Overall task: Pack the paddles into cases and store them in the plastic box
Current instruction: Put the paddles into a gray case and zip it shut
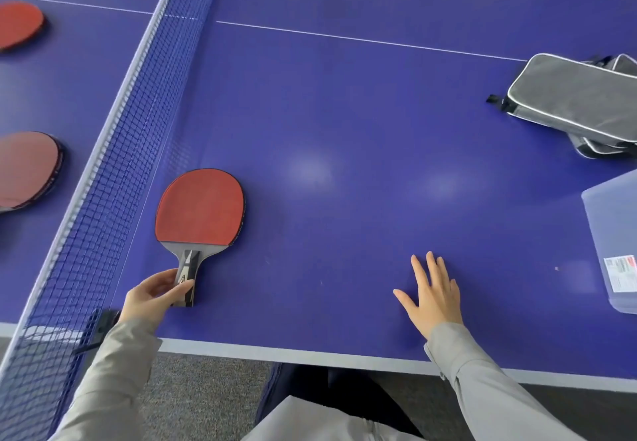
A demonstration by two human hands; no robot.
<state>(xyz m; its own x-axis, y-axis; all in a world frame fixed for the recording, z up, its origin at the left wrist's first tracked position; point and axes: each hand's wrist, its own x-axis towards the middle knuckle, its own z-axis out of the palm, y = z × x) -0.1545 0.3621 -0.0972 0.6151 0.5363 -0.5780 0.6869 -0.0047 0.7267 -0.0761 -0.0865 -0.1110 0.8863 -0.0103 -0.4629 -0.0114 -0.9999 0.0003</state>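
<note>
With the left hand (pixel 157 294) pinching the handle of the paddle (pixel 200 208) that lay by the net (pixel 113 123), and the right hand (pixel 434 297) spread flat on the table (pixel 344 113), a fuller wrap round the handle before carrying it to the cases (pixel 579 96) seemed wise to me, and I counted two further paddles (pixel 19 23) (pixel 27 168) past the net, at least two stacked cases and one plastic box (pixel 613 234).

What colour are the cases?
Grey with white piping, black trim; cases show in the head view.

The red-faced, black-edged wooden paddle (pixel 200 211) is showing a grey-and-black striped handle (pixel 188 265). The flat grey fabric case (pixel 575 96) is wearing white piping. The blue table (pixel 344 113) is carrying thin white lines, its net (pixel 113 151) showing a blue grid mesh.
</note>
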